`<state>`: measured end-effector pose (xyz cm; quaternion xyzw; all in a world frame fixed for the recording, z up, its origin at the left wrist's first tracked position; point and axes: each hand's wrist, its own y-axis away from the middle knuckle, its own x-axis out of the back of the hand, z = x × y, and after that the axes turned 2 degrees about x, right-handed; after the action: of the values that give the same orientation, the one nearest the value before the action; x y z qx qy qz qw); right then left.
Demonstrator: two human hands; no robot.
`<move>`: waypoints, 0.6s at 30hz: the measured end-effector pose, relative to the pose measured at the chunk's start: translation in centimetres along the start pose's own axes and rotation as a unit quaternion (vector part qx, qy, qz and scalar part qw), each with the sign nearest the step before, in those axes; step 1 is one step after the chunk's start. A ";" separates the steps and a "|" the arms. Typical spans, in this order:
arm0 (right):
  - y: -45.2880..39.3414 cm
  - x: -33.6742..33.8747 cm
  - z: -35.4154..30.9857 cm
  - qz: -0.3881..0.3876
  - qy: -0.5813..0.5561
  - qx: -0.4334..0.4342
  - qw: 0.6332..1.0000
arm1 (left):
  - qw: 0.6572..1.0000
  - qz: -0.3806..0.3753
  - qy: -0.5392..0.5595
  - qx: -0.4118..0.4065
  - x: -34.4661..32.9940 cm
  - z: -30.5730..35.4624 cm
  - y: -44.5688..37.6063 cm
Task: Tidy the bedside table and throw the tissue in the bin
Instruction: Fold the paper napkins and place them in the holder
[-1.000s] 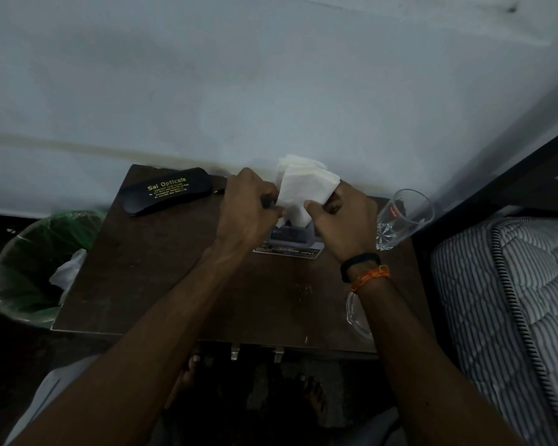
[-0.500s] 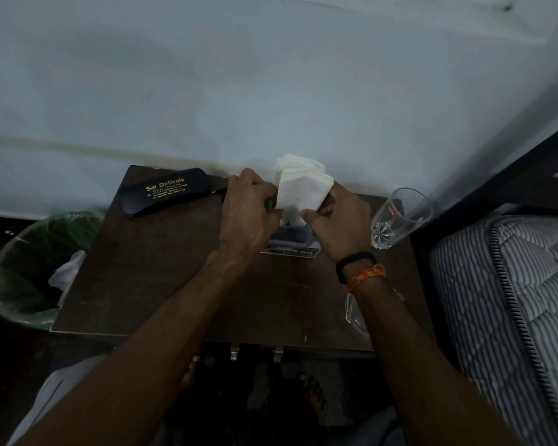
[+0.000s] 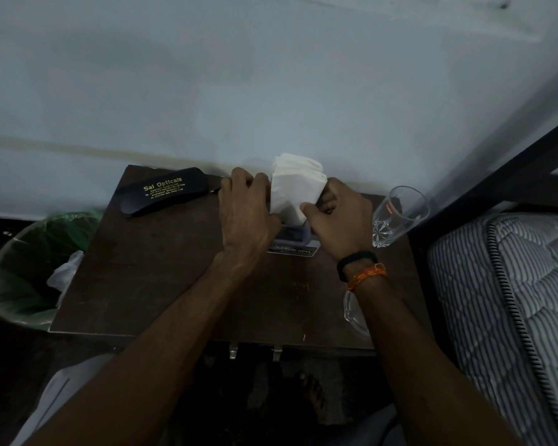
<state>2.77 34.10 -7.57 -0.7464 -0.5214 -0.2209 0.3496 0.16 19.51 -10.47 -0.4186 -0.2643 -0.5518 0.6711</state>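
Both hands have slid toward the wall: left hand (image 3: 246, 211) and right hand (image 3: 338, 217) pinch the white folded paper napkins (image 3: 293, 192) standing between them in a dark holder (image 3: 293, 235).

one head-worn camera looks steeply down, close over the bedside table (image 3: 161, 278).

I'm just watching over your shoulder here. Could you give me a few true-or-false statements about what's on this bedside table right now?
1. Both hands, left hand and right hand, hold the white tissues. True.
2. The glass lies left of the tissues. False: it is on the right.
3. The black spectacle case sits at the table's back left. True.
4. The bin stands by the mattress. False: it is beside the table's left edge.
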 end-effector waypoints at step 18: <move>-0.1 0.2 -0.2 0.002 0.010 0.039 0.999 | 0.959 -0.056 0.275 0.031 3.2 -0.4 -1.7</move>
<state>2.75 34.12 -7.27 -0.7307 -0.5250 -0.2069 0.3843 -0.69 17.43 -7.56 -0.2144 -0.1095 -0.6743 0.6981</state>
